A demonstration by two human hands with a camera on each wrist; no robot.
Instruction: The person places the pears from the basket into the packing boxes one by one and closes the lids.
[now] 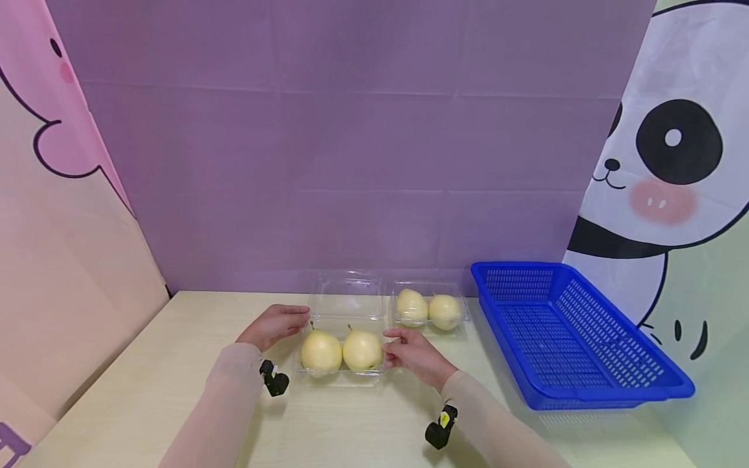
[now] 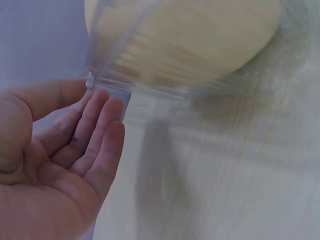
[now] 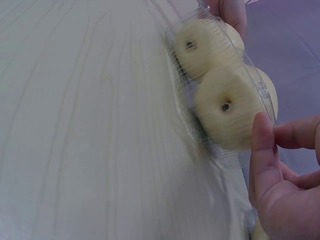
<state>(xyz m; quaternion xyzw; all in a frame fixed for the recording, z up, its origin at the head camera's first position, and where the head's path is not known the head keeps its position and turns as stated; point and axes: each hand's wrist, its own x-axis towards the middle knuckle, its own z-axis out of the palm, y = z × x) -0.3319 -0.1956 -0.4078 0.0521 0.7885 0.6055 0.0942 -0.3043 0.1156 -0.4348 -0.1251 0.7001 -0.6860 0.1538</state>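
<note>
A clear plastic clamshell box (image 1: 370,374) sits on the table with its lid (image 1: 349,304) raised at the back. In its base lie two round, pale yellow pears, the left pear (image 1: 321,353) and the right pear (image 1: 362,350), stems upward in the head view. At the box's left edge, my left hand (image 1: 275,326) pinches the rim between thumb and fingers; the left wrist view shows the thumb tip on a corner. My right hand (image 1: 417,354) pinches the right rim, thumb and index finger meeting on the plastic in the right wrist view.
Behind and to the right stands another clear box (image 1: 399,286) with two pears (image 1: 412,307) inside. A blue plastic basket (image 1: 521,364) with slotted walls takes up the table's right side. A purple cloth (image 1: 351,143) hangs along the table's back edge.
</note>
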